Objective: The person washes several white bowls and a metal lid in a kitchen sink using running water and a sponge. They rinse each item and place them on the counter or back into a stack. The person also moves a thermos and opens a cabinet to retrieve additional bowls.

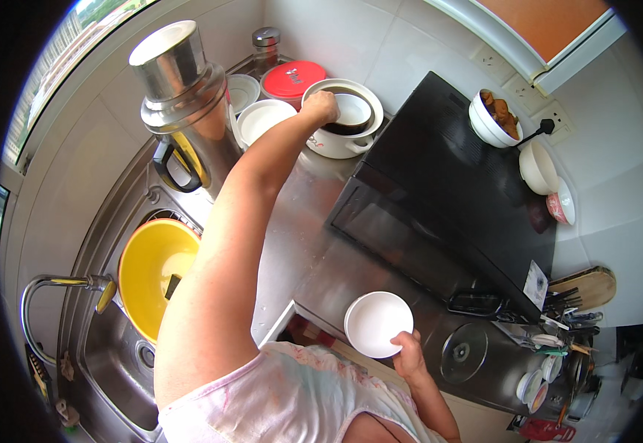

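My left hand reaches to the back of the counter, its fingers closed at the rim of a small white bowl. That bowl sits within the mouth of a white two-handled pot, above a dark interior. How the fingertips grip is hidden by the hand. Near my body, my right hand holds a white bowl by its edge, thumb over the rim. A doubled rim on its left suggests a second bowl nested under it. Beside the pot stand a white dish and a red-lidded container.
A tall steel thermos flask stands left of my left arm. The sink holds a yellow basin beside the faucet. A black microwave oven carries several bowls. Below me is an open drawer; a glass lid lies right.
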The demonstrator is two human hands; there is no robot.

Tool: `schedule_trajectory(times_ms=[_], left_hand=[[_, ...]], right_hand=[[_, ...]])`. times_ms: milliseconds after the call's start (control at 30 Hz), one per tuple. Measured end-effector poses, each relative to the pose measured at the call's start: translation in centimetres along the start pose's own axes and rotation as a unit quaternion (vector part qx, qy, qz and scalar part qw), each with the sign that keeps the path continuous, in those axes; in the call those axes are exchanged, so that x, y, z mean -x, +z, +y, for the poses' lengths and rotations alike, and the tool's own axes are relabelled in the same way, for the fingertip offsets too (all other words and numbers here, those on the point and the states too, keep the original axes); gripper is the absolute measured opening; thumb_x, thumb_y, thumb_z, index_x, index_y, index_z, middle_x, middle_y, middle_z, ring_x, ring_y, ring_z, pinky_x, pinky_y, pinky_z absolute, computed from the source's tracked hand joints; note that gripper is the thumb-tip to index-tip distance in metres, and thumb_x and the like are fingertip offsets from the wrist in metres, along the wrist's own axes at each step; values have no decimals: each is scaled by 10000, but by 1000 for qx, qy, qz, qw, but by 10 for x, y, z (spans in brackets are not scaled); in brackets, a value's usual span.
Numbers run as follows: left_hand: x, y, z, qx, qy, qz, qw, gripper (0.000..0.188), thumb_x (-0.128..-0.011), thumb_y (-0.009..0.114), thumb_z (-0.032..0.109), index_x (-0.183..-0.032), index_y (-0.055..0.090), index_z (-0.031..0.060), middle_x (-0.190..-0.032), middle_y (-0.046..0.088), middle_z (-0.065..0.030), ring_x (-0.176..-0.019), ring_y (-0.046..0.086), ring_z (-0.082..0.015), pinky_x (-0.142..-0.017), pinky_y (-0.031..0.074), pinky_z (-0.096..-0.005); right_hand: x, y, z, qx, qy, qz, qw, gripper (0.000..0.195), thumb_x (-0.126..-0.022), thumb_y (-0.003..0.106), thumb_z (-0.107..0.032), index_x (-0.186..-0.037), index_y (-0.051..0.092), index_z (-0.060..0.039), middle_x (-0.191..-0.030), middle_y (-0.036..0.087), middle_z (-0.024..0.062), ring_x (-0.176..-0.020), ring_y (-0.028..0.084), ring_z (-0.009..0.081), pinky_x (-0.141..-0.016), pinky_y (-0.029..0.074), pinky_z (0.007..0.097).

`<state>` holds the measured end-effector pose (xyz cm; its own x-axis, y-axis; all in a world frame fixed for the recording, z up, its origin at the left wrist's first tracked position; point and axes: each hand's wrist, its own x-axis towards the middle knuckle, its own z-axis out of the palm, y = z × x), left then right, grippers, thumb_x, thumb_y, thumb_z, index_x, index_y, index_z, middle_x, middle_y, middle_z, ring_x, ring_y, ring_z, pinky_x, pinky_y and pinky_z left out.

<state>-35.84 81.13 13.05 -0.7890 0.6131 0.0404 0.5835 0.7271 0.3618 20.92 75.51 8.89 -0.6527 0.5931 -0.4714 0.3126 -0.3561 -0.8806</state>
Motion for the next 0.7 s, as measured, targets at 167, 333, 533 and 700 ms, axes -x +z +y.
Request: schedule_trajectory(times_ms=[167, 333, 533, 700], left_hand=[[11, -20, 16, -52, -12, 15, 998, 229, -816, 569, 105, -985, 694, 13, -1058, 669, -189, -984, 665, -300, -794, 552, -405], [3, -13, 3, -33, 3, 56, 998, 210, -772, 564, 92, -921, 699, 29, -974, 680, -191, -932, 666, -346, -770, 552, -431], [-11, -15, -7, -22, 39, 29, 999, 219, -752, 560, 92, -911, 700, 34, -950, 669, -219, -915, 656, -374, -779, 541, -449], [-8, -19, -7, 24, 26, 21, 999, 236, -745, 573, 84, -929, 694, -2, -964, 666, -238, -953, 651, -368, -827, 527, -442]], right_hand=[[4, -2, 4, 2, 1, 14, 1000, 383, -667, 494, -52, -1020, 593, 61, -933, 622, 126, -873, 615, 254, -789, 502, 340], [7, -1, 1, 12, -7, 8, 1000, 393, -665, 494, -54, -1029, 587, 61, -946, 619, 129, -880, 613, 256, -792, 499, 338], [6, -1, 0, 11, 2, 2, 1000, 404, -663, 493, -51, -1041, 585, 58, -955, 618, 127, -893, 609, 255, -803, 496, 335], [4, -1, 7, 12, -2, 6, 1000, 406, -664, 492, -52, -1044, 587, 56, -956, 620, 122, -900, 608, 252, -804, 495, 335]])
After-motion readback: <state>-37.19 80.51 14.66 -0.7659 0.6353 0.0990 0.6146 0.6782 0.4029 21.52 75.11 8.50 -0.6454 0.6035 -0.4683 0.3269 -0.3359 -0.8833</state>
